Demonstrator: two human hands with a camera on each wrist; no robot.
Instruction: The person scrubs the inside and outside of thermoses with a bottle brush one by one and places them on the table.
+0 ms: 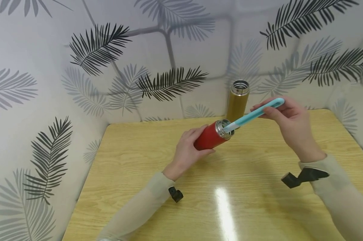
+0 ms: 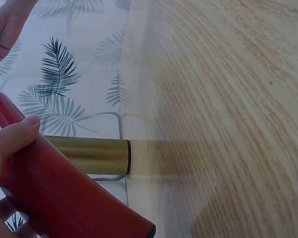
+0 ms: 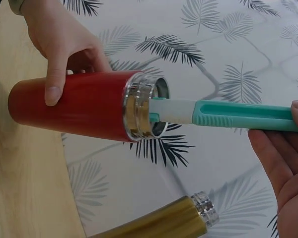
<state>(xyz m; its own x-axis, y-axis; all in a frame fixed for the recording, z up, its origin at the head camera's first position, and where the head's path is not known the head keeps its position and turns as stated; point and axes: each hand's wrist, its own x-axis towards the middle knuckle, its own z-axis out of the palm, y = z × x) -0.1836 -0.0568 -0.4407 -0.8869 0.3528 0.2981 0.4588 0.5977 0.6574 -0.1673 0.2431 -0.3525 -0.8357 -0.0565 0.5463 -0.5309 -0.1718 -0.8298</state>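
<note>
My left hand grips a red thermos flask round its body, tilted with its open steel mouth up to the right. In the left wrist view the flask shows its black-edged base raised over the table. The right hand pinches the turquoise handle of a bottle brush between thumb and fingers. The brush's white neck enters the flask's mouth, seen closely in the right wrist view, where the brush handle lies in line with the flask. The brush head is hidden inside.
A gold thermos flask without a lid stands upright at the table's back edge, just behind the red one. The wooden table meets a wall with a leaf pattern. A bright reflection lies on the tabletop in front.
</note>
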